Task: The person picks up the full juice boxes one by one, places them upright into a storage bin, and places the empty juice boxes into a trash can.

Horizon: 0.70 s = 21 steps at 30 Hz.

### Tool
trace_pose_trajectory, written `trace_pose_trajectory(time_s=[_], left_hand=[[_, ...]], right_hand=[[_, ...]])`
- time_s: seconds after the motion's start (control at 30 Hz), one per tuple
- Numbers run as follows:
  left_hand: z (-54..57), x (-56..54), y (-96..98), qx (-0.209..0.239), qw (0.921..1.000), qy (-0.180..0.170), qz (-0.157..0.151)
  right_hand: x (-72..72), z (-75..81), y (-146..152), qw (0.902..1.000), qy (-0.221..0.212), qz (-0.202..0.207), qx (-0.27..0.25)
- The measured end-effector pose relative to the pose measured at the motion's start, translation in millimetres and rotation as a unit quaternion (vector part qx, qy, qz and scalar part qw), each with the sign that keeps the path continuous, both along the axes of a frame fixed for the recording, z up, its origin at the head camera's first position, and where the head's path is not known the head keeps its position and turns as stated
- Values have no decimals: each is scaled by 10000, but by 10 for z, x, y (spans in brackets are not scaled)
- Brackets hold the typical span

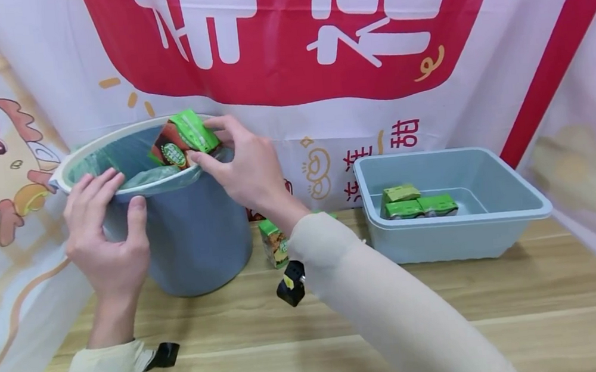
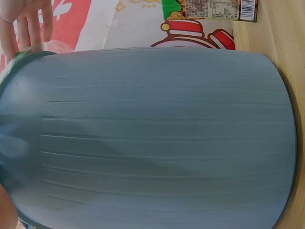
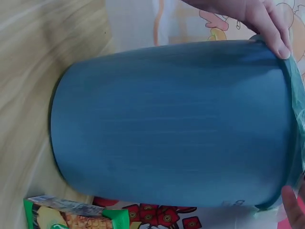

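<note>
A blue-grey trash bin [image 1: 190, 238], lined with a thin green plastic bag [image 1: 151, 176], stands at the left. My left hand [image 1: 106, 234] grips its near-left rim, fingers over the edge and thumb on the outer wall; the right wrist view shows this thumb [image 3: 281, 47] against the rim. Over the bin's opening, my right hand [image 1: 249, 160] pinches a small snack box [image 1: 195, 130] with green and brown-red sides. The box is tilted, and fingers partly cover it. In the left wrist view, fingers of the right hand [image 2: 31, 26] show above the rim.
Another green snack box [image 1: 274, 245] stands on the wooden table [image 1: 227, 348] right of the bin, partly behind my right forearm. Farther right sits a light blue plastic basin [image 1: 459, 239] with several green boxes [image 1: 405, 207] inside. Printed cloth [image 1: 288, 79] hangs behind.
</note>
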State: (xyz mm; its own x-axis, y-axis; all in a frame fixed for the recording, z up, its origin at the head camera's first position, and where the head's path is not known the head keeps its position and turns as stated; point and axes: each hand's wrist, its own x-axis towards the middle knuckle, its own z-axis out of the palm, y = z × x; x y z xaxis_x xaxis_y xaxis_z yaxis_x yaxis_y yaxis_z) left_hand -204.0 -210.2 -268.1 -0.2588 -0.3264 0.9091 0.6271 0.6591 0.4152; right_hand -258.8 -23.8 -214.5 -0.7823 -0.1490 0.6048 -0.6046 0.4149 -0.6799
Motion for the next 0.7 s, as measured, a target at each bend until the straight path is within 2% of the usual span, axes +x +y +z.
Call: trace_pose_trajectory(time_s=[0.13,0.33,0.53,0.7], left_hand=[[3,4,0,-16,10000,25,-1],[-19,-16,-18,-19,10000,-9,43],[-30,-37,-29,-42,10000,2,57],[-25,-33,-22,-32,10000,52,47]], right_hand=[[30,20,-48,9983,-209,-411,365],[96,83,-111,9884,-529,-913,1097],[103,153,-133,9801,-769,-1056,1495],[93,182,-123,9780,-874,-1029,1589]])
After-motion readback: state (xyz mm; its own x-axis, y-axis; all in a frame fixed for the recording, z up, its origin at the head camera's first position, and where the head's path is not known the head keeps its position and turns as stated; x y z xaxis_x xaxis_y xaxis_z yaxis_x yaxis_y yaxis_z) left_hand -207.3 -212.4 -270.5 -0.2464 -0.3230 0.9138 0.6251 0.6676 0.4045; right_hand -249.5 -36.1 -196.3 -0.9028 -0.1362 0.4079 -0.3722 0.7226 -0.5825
